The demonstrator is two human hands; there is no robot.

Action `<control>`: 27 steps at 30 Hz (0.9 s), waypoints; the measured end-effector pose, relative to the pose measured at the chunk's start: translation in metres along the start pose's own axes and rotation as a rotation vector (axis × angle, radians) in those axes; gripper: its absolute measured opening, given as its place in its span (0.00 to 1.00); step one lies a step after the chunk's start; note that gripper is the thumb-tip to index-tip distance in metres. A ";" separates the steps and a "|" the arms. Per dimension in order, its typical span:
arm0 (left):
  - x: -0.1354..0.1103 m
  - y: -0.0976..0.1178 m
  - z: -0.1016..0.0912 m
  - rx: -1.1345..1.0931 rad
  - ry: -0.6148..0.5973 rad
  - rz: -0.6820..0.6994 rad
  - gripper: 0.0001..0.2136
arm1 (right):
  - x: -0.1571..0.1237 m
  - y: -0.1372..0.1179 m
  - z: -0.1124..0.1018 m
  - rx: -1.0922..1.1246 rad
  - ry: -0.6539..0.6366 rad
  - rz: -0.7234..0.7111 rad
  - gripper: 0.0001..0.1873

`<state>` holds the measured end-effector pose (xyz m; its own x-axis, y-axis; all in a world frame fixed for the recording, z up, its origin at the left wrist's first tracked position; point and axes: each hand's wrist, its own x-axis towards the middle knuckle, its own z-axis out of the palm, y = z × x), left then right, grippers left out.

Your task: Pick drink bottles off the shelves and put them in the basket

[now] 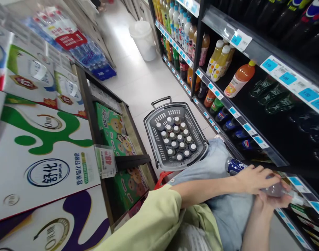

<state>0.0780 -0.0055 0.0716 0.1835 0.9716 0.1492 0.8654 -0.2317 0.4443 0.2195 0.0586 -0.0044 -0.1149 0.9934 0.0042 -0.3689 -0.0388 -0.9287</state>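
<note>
A clear plastic bottle with a blue label (235,166) lies aslant across my lap, its white cap end pointing right towards the lower shelf. My left hand (256,179) is closed over the middle of the bottle from above. Beneath its clear, narrowing upper part, my right hand (270,202) is wrapped round it, fingers partly hidden. On the floor ahead of my knee stands a grey shopping basket (161,153) with its black handle folded down. Several upright bottles with white caps (176,137) are packed inside it.
Drink shelves (243,120) run along the right, with an orange bottle (240,79) near the edge. Stacked milk cartons (46,164) and a rack of green boxes (114,134) line the left. A white bucket (143,38) and water bottle packs (81,45) stand farther along the aisle.
</note>
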 end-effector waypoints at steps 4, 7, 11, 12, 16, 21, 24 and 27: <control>-0.017 -0.005 -0.029 -0.127 -0.038 0.068 0.27 | -0.039 -0.011 0.005 0.164 -0.003 -0.018 0.21; -0.038 -0.020 -0.052 -0.288 0.040 0.007 0.32 | -0.061 -0.016 0.013 0.193 0.032 0.220 0.21; -0.080 -0.050 -0.091 -0.489 0.230 -0.317 0.33 | -0.062 -0.012 0.026 0.152 0.006 0.420 0.16; -0.094 -0.059 -0.101 -0.488 0.255 -0.410 0.31 | -0.059 -0.010 0.029 0.130 -0.013 0.441 0.16; -0.164 -0.089 -0.129 -0.288 0.242 -0.651 0.32 | -0.048 -0.002 0.038 0.071 -0.095 0.495 0.16; -0.252 -0.120 -0.124 -0.087 0.253 -0.885 0.31 | -0.048 0.007 0.038 0.049 -0.142 0.500 0.15; -0.289 -0.132 -0.108 -0.117 0.345 -1.018 0.30 | -0.048 0.011 0.039 0.041 -0.152 0.514 0.16; -0.310 -0.138 -0.084 -0.170 0.420 -1.118 0.29 | -0.047 0.014 0.044 0.046 -0.159 0.534 0.17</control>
<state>-0.1377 -0.2784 0.0380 -0.8213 0.5552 -0.1308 0.3706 0.6937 0.6175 0.1788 0.0063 -0.0014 -0.4328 0.8063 -0.4031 -0.2609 -0.5401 -0.8001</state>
